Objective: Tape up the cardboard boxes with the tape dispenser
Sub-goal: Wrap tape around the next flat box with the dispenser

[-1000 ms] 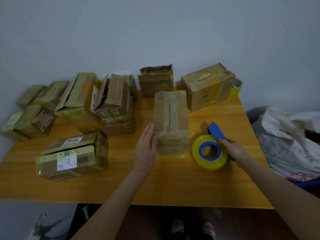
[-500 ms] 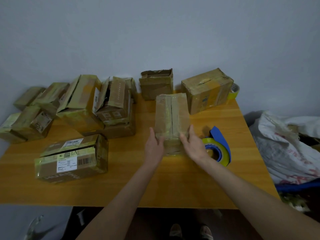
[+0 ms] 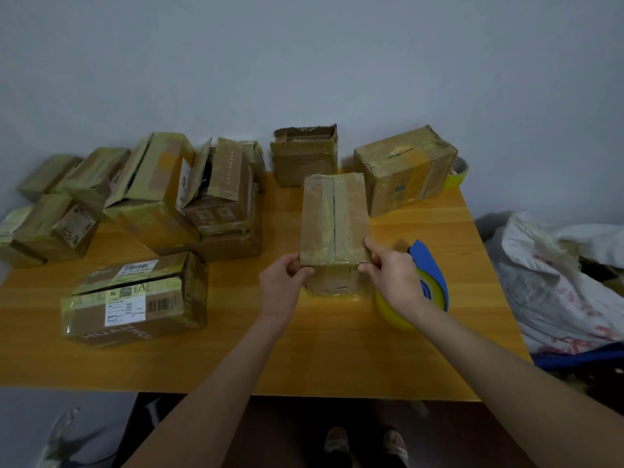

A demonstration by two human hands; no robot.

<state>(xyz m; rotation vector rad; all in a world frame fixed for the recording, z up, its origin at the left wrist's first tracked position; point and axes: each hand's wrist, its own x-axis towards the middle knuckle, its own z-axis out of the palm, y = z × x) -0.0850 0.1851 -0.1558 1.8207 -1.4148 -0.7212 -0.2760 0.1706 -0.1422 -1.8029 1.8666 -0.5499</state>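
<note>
Cardboard box (image 3: 332, 224), the long one with a slit running down the middle of its top, stood on the worktop (image 3: 236, 359) directly between the two hands, its near end toward the person. The left hand (image 3: 283, 285) gripped the near left corner with curled fingers. The right hand (image 3: 391, 278) pinched the near right corner between thumb and forefinger. The tape dispenser (image 3: 430, 282), a yellow roll under a blue guard, lay on the worktop just behind and beneath the right hand, untouched by either hand.

Out past the left hand sat a labelled box (image 3: 135, 298), and beyond it a heap of other boxes (image 3: 162, 197), several with flaps gaping. Ahead of the hands stood an open-topped box (image 3: 304, 157), and ahead of the right hand a squarer box (image 3: 405, 170) with a spare roll (image 3: 460, 170) peeping from behind it. A white sack (image 3: 557, 282) lay off the worktop, well out from the right hand.

The step in hand looked like setting the box square and close before taping. Its top was glossy with tape already, yet the centre seam seemed split. The next move would probably call for the right hand to let go and take up the dispenser close by. The left hand would then need to hold the box firm while tape was run along the seam and down over the near end.
</note>
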